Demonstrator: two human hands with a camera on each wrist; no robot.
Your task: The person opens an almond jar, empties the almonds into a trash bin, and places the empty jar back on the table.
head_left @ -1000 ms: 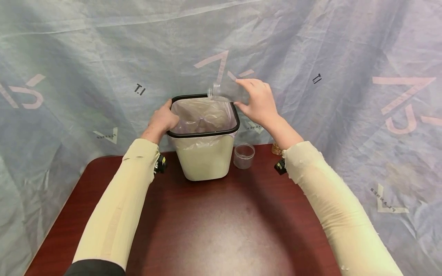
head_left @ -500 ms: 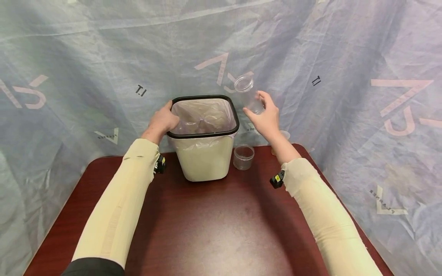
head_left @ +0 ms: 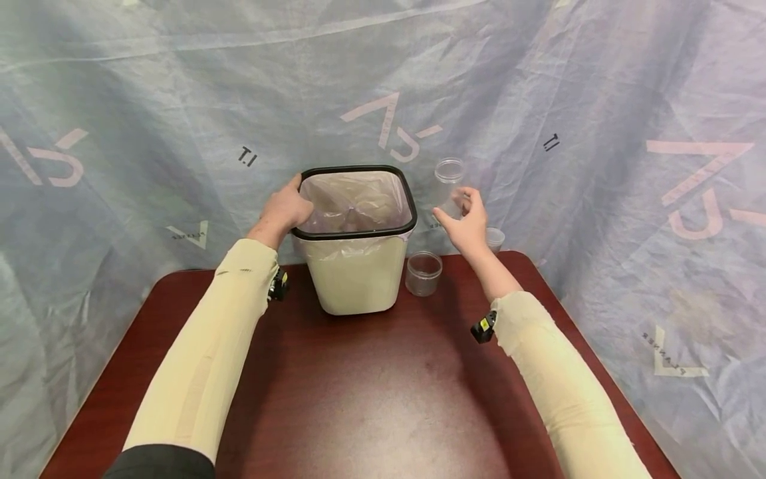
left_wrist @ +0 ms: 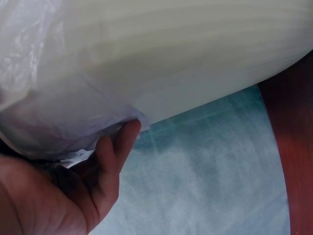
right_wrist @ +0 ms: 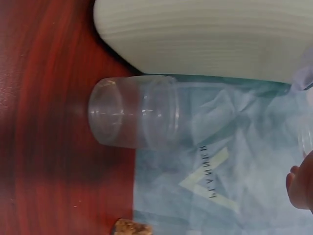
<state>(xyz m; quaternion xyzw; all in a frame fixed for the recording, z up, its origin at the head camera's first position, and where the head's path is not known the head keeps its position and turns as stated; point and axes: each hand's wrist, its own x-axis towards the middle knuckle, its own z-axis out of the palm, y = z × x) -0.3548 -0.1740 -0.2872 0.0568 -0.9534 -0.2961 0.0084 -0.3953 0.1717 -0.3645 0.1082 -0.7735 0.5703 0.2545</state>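
Note:
My left hand [head_left: 282,211] grips the left rim of a cream trash bin [head_left: 359,279] with a black rim and a clear liner. In the left wrist view its fingers [left_wrist: 128,139] press the liner against the bin's outer wall. My right hand [head_left: 469,223] holds a clear plastic jar [head_left: 449,174] upright, mouth up, in the air right of the bin. No contents show in this jar. A second clear jar [head_left: 423,274] stands open on the table beside the bin; it also appears in the right wrist view [right_wrist: 134,112].
A third clear jar [head_left: 495,238] stands at the back right, partly behind my right wrist; brown pieces [right_wrist: 131,227] show in the right wrist view. The dark red table [head_left: 371,379] meets a grey printed sheet [head_left: 299,86] hanging behind and around it.
My right hand has swung the jar from lying sideways over the bin's rim to upright, moving right and down. My left hand stays on the rim.

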